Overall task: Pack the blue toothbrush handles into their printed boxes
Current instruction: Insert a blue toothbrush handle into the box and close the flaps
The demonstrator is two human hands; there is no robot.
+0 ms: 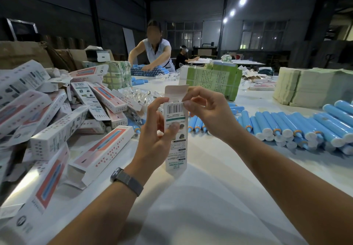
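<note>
While the left hand (pixel 154 130) grips a narrow printed box (pixel 176 130) upright above the tabletop (pixel 210 197), thumb along its left edge and fingertips curled onto its barcoded face, the right hand (pixel 206 114) pinches a small tab at the box's open upper end between thumb and forefinger. The box's top flap (pixel 176 91) stands raised behind the fingers; its pointed lower end hangs just above the white surface. Whether a handle is already inside cannot be told. A dark watch (pixel 127 180) circles the left wrist.

At 3 o'clock from the hands, a long row of blue toothbrush handles (pixel 282 125) lies on the tabletop, white caps and orange collars pointing toward the camera, the row running off to the right edge. At 9 o'clock, a loose heap of white-and-pink boxes (pixel 57 114) is piled high, several with end flaps open, spilling down to 7 o'clock. Just behind the held box, at 12 o'clock, sit clear plastic packets (pixel 141 95) and a banded bundle of green leaflets (pixel 214 80); a stack of pale folded sheets (pixel 305 88) rises at 2 o'clock, well apart from the hands.

At the far end of the tabletop, around 11 o'clock, another person (pixel 154 53) in a sleeveless top leans over, both arms stretched onto a second pile of blue handles (pixel 149 70). A seated figure (pixel 183 56) works farther back under ceiling lights (pixel 242 0).
</note>
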